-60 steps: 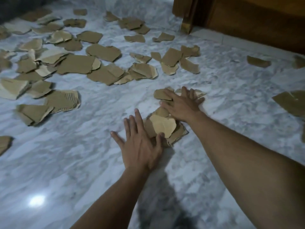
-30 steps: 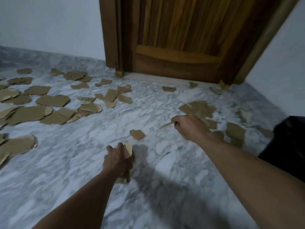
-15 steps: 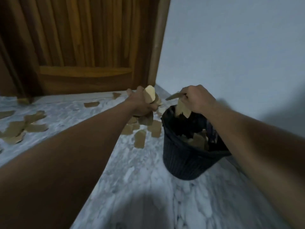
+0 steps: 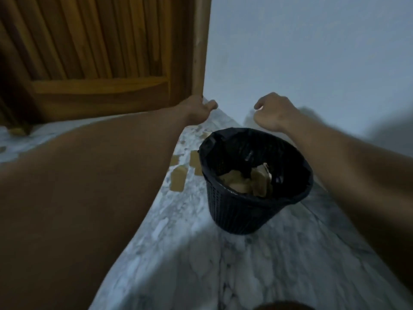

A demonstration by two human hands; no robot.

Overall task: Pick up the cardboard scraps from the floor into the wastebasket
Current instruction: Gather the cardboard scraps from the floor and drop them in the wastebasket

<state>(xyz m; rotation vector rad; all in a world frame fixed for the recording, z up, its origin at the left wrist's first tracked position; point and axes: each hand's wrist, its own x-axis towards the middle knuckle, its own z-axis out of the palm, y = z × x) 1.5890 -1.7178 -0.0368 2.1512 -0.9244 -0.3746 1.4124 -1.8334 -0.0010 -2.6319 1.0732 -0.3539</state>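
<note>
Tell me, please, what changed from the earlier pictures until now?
Both hands carried cardboard scraps from the floor over to the wastebasket and let them go. The left hand and right hand now hang beyond its rim, holding nothing. Scraps lie inside. The wastebasket stayed where it was, and a few floor scraps remain beside it.

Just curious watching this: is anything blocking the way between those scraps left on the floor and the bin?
Nothing visible does. The scraps lie on bare floor just left of the bin, whose top is open. The left forearm hides part of that floor.
</note>
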